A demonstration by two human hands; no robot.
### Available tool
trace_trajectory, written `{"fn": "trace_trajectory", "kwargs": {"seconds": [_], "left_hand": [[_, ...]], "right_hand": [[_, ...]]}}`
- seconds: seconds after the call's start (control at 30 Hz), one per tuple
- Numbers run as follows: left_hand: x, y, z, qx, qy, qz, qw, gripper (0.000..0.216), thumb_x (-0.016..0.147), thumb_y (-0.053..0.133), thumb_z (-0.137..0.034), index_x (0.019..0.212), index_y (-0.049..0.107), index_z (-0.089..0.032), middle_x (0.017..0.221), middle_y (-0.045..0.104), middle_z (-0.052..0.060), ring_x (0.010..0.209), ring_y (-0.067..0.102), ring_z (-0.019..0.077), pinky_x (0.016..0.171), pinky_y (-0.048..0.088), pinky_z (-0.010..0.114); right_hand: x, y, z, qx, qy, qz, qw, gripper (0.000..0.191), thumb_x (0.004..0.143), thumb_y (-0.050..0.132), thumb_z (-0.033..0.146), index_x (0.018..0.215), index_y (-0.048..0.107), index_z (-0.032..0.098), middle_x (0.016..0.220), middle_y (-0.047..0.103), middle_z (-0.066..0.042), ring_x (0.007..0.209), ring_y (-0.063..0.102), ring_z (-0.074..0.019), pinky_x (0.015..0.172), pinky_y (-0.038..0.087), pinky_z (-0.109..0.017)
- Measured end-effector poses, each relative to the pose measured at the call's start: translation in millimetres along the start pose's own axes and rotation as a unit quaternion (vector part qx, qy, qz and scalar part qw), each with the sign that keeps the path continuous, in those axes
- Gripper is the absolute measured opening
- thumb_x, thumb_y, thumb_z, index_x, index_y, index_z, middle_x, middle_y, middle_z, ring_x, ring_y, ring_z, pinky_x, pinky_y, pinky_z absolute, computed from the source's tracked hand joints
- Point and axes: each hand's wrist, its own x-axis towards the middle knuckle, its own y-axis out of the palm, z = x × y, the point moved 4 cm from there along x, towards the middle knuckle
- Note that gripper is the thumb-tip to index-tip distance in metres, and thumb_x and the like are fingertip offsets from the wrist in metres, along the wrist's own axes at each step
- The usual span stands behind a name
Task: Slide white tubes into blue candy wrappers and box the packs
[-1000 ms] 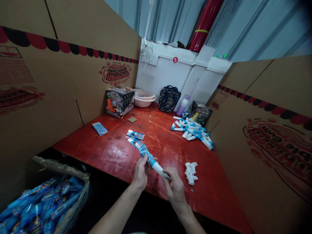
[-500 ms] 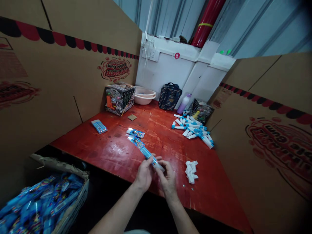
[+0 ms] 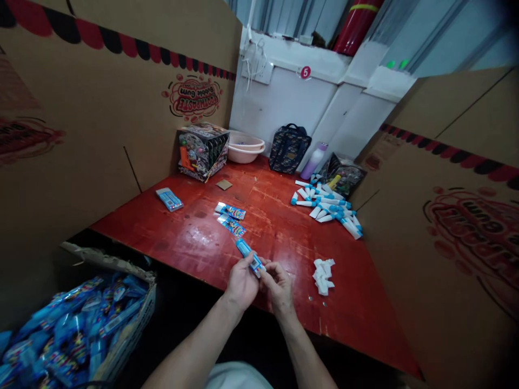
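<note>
Two bare hands were yours, both in use above the near edge of the red-painted table (image 3: 275, 227). Item: one slim, blue, printed plastic packet (image 3: 245, 249), located between your hands and pointing away from you at a slant. Your left hand (image 3: 242, 283) was closed around it, thumb along its top. Your right hand (image 3: 280, 286) had thumb and fingers brought together on its near end.

Before you, just beyond the packet's far end: two flat, blue, multicoloured sachets (image 3: 232, 225), one just behind the other. To their left: one small stack of light-blue printed packets (image 3: 169, 199). Behind the sachets: one small brown cardboard square (image 3: 224, 185).

Right side of the tabletop: one loose heap of white tubes with blue caps (image 3: 328, 205); nearer to you, one crumpled strip of white paper-like material (image 3: 323, 275).

Rear row, left to right: one dark printed display box with an orange part (image 3: 203, 151); pale pink round basins (image 3: 245, 154), nested; one navy patterned fabric bag (image 3: 289, 148), upright; one purple-and-white bottle (image 3: 314, 161); one dark display box with a yellow part (image 3: 344, 175), behind the heap.

Lower left, below the tabletop: one open, worn-edged container (image 3: 151, 294), filled with shiny blue packets (image 3: 77, 324). Tall brown cardboard panels (image 3: 133, 108) flanked you on both sides.
</note>
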Motion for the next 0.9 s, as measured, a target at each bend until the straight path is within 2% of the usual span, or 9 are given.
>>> {"fn": "trace_trajectory", "kwargs": {"seconds": [0.07,0.17,0.37,0.47,0.53,0.63,0.7,0.8,0.9], "left_hand": [[-1,-1,-4,0.001,-0.01,-0.005,1.0,0.018,0.086,0.05,-0.021,0.072,0.057,-0.014,0.066,0.061,0.006,0.06,0.059,0.016,0.054,0.045,0.027],[-2,-3,-10,0.008,-0.009,0.001,1.0,0.018,0.086,0.052,-0.025,0.072,0.055,-0.015,0.068,0.06,0.006,0.055,0.056,0.0159,0.048,0.042,0.027],[-4,-12,-15,-0.006,0.009,-0.021,1.0,0.023,0.089,0.048,-0.022,0.07,0.056,-0.014,0.067,0.061,0.007,0.058,0.057,0.0141,0.054,0.045,0.025],[-3,-18,-20,-0.022,0.024,-0.04,0.999,0.024,0.088,0.048,-0.018,0.067,0.057,-0.013,0.064,0.061,0.007,0.06,0.058,0.0136,0.062,0.048,0.026],[-2,-21,-26,-0.03,0.037,-0.044,0.998,0.025,0.088,0.047,-0.016,0.066,0.058,-0.012,0.063,0.061,0.007,0.06,0.059,0.0135,0.065,0.049,0.026],[-3,-27,-44,-0.022,0.084,-0.058,0.995,0.022,0.085,0.05,-0.015,0.065,0.059,-0.012,0.06,0.061,0.005,0.058,0.059,0.013,0.067,0.05,0.026],[-7,-33,-61,-0.005,0.123,-0.065,0.99,0.017,0.083,0.056,-0.017,0.066,0.059,-0.013,0.058,0.061,0.004,0.058,0.06,0.0143,0.067,0.051,0.028],[-21,-50,-93,0.018,0.183,-0.085,0.979,0.012,0.08,0.06,-0.025,0.074,0.059,-0.015,0.056,0.061,0.002,0.059,0.063,0.0175,0.066,0.052,0.032],[-45,-82,-130,0.036,0.248,-0.126,0.96,0.015,0.079,0.06,-0.031,0.086,0.06,-0.017,0.051,0.056,-0.003,0.049,0.058,0.0155,0.064,0.053,0.035]], "right_hand": [[1,3,2,0.001,0.019,0.032,0.999,0.027,0.072,0.071,0.042,0.074,0.057,0.019,0.056,0.056,0.004,0.045,0.046,-0.0093,0.045,0.036,-0.022],[2,6,4,-0.011,0.024,0.04,0.999,0.029,0.072,0.07,0.043,0.067,0.054,0.019,0.049,0.053,0.005,0.043,0.044,-0.009,0.045,0.035,-0.022],[6,22,1,-0.039,0.032,0.042,0.998,0.032,0.071,0.069,0.043,0.061,0.05,0.019,0.045,0.047,0.007,0.039,0.038,-0.0075,0.041,0.031,-0.021],[7,31,0,-0.074,0.025,0.036,0.996,0.032,0.07,0.067,0.045,0.061,0.051,0.02,0.052,0.051,0.005,0.045,0.043,-0.0094,0.044,0.035,-0.021],[8,38,-1,-0.102,0.003,0.037,0.994,0.028,0.071,0.066,0.044,0.064,0.055,0.019,0.063,0.057,0.002,0.057,0.051,-0.0125,0.052,0.041,-0.023],[11,51,-4,-0.15,-0.025,0.085,0.985,0.026,0.077,0.061,0.042,0.068,0.059,0.019,0.07,0.059,0.001,0.064,0.053,-0.0138,0.06,0.043,-0.024],[19,61,-7,-0.198,-0.036,0.131,0.971,0.031,0.084,0.053,0.042,0.064,0.057,0.019,0.061,0.053,0.003,0.057,0.048,-0.0117,0.056,0.039,-0.023],[44,71,-3,-0.313,-0.114,0.123,0.935,0.035,0.089,0.047,0.038,0.061,0.054,0.019,0.058,0.045,0.004,0.055,0.043,-0.0113,0.056,0.036,-0.023],[78,79,1,-0.459,-0.209,0.084,0.859,0.02,0.089,0.047,0.028,0.082,0.062,0.018,0.078,0.053,-0.002,0.072,0.05,-0.015,0.067,0.039,-0.026]]}}
